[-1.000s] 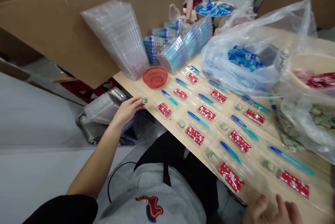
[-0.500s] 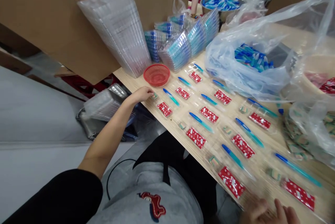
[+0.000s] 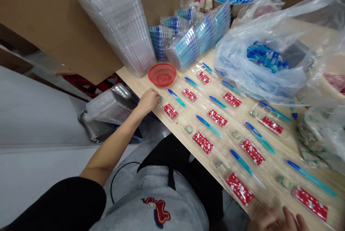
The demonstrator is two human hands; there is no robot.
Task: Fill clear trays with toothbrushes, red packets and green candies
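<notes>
My left hand (image 3: 150,100) pinches a small striped eraser (image 3: 159,99) at the corner of the nearest clear tray on the left. That tray also has a blue-and-teal pen (image 3: 176,98) and a red dotted packet (image 3: 170,111) in it. More such trays lie in rows, each with a pen and a red packet; several also hold an eraser (image 3: 221,167). At the bottom edge my right hand (image 3: 279,219) is partly cut off and blurred. Its fingers are apart beside a red packet (image 3: 239,189), with nothing visible in them.
A red basket (image 3: 162,75) stands beyond my left hand. Behind it rises a tall stack of clear trays (image 3: 118,26), with stacked filled trays (image 3: 185,49) alongside. A plastic bag of pens (image 3: 231,62) and a bag of erasers (image 3: 320,134) sit on the right.
The view has shifted slightly. My left hand remains at the left tray, with its fingers a little nearer the eraser spot. My right hand stays at the bottom edge.
</notes>
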